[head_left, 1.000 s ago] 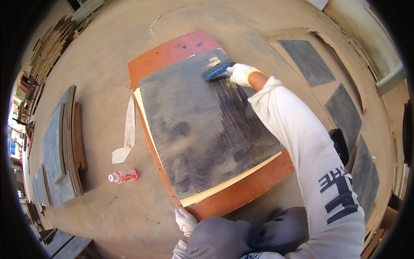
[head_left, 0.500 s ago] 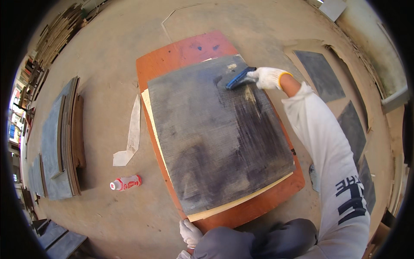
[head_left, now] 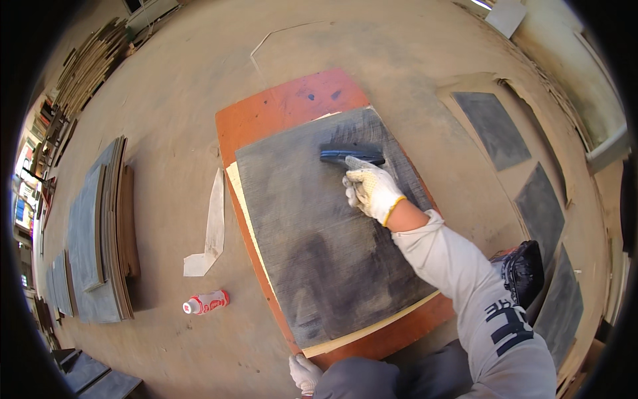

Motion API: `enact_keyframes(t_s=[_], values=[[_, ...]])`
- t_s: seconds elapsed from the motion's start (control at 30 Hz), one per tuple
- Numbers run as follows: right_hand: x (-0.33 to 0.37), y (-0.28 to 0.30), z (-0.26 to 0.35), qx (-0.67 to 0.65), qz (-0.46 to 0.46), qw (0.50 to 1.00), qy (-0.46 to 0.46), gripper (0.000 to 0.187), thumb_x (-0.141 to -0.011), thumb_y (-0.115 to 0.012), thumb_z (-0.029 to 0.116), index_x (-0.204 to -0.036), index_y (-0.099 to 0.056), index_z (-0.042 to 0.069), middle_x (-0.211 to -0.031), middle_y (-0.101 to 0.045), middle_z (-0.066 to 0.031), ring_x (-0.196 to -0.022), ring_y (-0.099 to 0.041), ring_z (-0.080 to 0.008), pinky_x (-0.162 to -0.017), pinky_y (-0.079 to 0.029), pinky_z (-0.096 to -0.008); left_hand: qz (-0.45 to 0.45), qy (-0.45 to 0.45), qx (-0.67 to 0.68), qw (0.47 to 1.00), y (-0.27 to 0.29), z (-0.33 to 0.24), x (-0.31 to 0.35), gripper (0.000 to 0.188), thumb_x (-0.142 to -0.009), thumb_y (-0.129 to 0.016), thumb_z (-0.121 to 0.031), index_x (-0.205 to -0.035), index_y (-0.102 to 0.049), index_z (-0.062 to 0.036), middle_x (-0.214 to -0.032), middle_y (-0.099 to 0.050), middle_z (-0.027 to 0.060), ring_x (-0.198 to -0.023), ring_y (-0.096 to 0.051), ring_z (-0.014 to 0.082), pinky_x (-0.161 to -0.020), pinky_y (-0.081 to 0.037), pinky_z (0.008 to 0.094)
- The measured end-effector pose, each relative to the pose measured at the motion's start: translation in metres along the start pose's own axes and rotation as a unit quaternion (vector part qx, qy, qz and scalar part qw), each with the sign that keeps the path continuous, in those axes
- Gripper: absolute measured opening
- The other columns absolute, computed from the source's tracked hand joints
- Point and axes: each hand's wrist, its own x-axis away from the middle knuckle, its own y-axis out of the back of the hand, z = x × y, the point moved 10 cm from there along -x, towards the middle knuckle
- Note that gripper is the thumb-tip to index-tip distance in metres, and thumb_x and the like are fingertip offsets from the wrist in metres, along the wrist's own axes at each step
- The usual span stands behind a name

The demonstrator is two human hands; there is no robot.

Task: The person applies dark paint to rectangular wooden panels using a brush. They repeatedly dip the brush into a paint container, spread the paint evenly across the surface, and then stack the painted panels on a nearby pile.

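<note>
My right hand [head_left: 372, 189], in a white glove with a yellow cuff, is closed on the handle of a wide blue scraper [head_left: 334, 153]. The tool's long edge lies across the far right part of a dark grey panel [head_left: 286, 206] with streaky black patches. Beneath the panel, a pale yellow sheet [head_left: 241, 199] shows along the left and near edges. Both rest on a larger orange-red board [head_left: 292, 95]. At that board's near left corner, my gloved left hand [head_left: 306, 374] is curled against its edge, its fingertips partly hidden.
A red-and-white bottle [head_left: 207, 302] lies on its side, left of the board. A bent pale strip [head_left: 211, 229] is beyond it. Stacked panels [head_left: 93, 233] lean at the left. Grey sheets [head_left: 492, 130] lie along the right, with a black bag [head_left: 522, 272] beside my right arm.
My right hand has drawn the scraper nearer and leftward over the panel, turning it from slanted to nearly crosswise. The view has shifted slightly, and a black bag now shows beside my arm.
</note>
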Motion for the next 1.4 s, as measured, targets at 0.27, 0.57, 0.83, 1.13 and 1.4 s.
enact_keyframes(t_s=[0.27, 0.57, 0.83, 1.13, 1.4], values=[[-0.121, -0.027, 0.043, -0.418, -0.079, 0.897, 0.123, 0.04, -0.116, -0.042, 0.043, -0.122, -0.047, 0.004, -0.102, -0.066, -0.0271, -0.082, -0.07, -0.0428, -0.085, -0.063, -0.0586, 0.025, 0.025, 0.003, 0.999, 0.001, -0.011, 0.006, 0.041, -0.109, -0.045, -0.038, -0.107, -0.064, -0.0014, -0.101, -0.07, 0.0305, -0.098, -0.063, 0.0566, -0.084, -0.048, 0.0607], [-0.165, -0.016, 0.106, -0.36, -0.087, 0.914, 0.163, 0.074, -0.116, -0.028, 0.057, -0.153, -0.032, -0.007, -0.119, -0.07, -0.0381, -0.095, -0.074, -0.0537, -0.094, -0.064, -0.0621, 0.018, 0.004, -0.007, 1.0, -0.01, 0.011, 0.0, 0.039, -0.109, -0.045, -0.037, -0.108, -0.064, -0.0037, -0.102, -0.071, 0.0286, -0.099, -0.064, 0.0549, -0.085, -0.049, 0.0607], [-0.145, -0.025, 0.06, -0.37, -0.123, 0.911, 0.131, 0.065, -0.116, -0.032, 0.054, -0.143, -0.043, -0.004, -0.112, -0.071, -0.036, -0.087, -0.075, -0.0507, -0.087, -0.065, -0.0634, 0.012, 0.028, -0.019, 0.999, 0.0, 0.02, -0.003, 0.037, -0.109, -0.045, -0.036, -0.113, -0.064, -0.0049, -0.105, -0.07, 0.0306, -0.103, -0.063, 0.056, -0.087, -0.049, 0.0609], [-0.178, 0.015, 0.059, -0.416, -0.109, 0.898, 0.094, 0.082, -0.107, -0.044, 0.071, -0.159, -0.042, 0.008, -0.115, -0.073, -0.0345, -0.095, -0.072, -0.0559, -0.095, -0.053, -0.0758, 0.027, 0.022, -0.021, 0.999, -0.004, -0.005, 0.002, 0.039, -0.11, -0.044, -0.035, -0.115, -0.066, -0.003, -0.106, -0.071, 0.0313, -0.104, -0.063, 0.0563, -0.088, -0.049, 0.0599], [-0.139, 0.022, 0.101, -0.293, -0.105, 0.935, 0.169, 0.08, -0.114, -0.029, 0.062, -0.168, -0.022, 0.003, -0.106, -0.072, -0.0346, -0.081, -0.075, -0.0492, -0.083, -0.065, -0.0627, 0.015, 0.014, -0.024, 1.0, -0.006, -0.009, 0.008, 0.044, -0.111, -0.043, -0.038, -0.114, -0.068, -0.0023, -0.104, -0.072, 0.0301, -0.101, -0.065, 0.0546, -0.087, -0.051, 0.0575]])
